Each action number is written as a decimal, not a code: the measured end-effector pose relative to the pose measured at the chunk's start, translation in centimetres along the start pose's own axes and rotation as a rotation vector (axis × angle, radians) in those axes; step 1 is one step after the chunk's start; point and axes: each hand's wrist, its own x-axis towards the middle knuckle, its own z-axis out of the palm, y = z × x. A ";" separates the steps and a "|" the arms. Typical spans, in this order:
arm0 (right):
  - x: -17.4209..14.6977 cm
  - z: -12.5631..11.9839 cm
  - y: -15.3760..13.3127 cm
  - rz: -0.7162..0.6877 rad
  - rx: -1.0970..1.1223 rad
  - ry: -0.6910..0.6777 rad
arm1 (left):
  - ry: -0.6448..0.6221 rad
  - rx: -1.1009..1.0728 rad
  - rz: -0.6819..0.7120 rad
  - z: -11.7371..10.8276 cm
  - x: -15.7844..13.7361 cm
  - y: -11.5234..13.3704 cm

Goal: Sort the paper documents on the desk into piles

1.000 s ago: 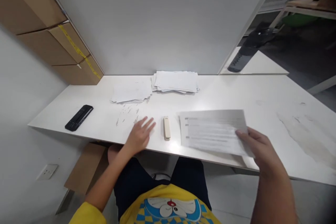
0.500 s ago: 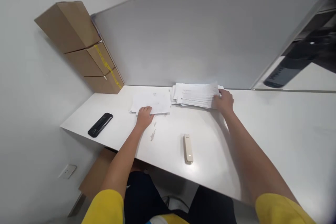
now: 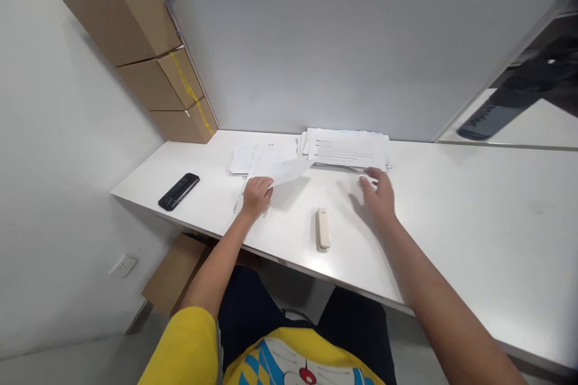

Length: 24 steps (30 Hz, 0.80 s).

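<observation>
My left hand [image 3: 257, 195] is closed on the near edge of a white paper sheet [image 3: 289, 173], which lifts off the left paper pile [image 3: 241, 159] and slants to the right. My right hand [image 3: 378, 191] hovers just in front of the right stack of printed papers [image 3: 347, 147], its thumb and fingers apart with nothing between them. A cream stapler [image 3: 323, 230] lies on the white table [image 3: 289, 234] between my hands, nearer the front edge.
A black phone-like device [image 3: 179, 191] lies at the table's left end. Stacked cardboard boxes [image 3: 180, 87] stand in the back left corner. A grey partition panel [image 3: 316, 42] rises behind the papers. Beyond its right end is a dark cylindrical object [image 3: 492, 111].
My left hand has raised a sheet from the left pile and drawn it nearer. My right hand has let go of the right stack and pulled back toward me. The camera view has shifted slightly.
</observation>
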 end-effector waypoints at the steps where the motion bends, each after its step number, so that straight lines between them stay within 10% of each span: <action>1: -0.5 0.5 -0.6 0.013 0.065 -0.071 | 0.068 -0.072 -0.051 0.3 -1.0 1.1; 8: -1.5 3.7 -2.9 0.149 0.435 -0.326 | 0.222 -0.566 -0.512 1.4 -4.7 8.2; 14: -2.2 4.3 -2.3 0.295 0.539 -0.489 | 0.493 -1.006 -0.907 1.1 -3.5 8.5; 19: -2.5 4.9 -1.4 0.232 0.388 -0.492 | 0.400 -1.394 -0.886 1.1 -3.2 8.2; 24: -2.2 4.4 -0.7 0.079 0.128 -0.329 | 0.264 -1.145 -0.854 1.5 -4.5 8.0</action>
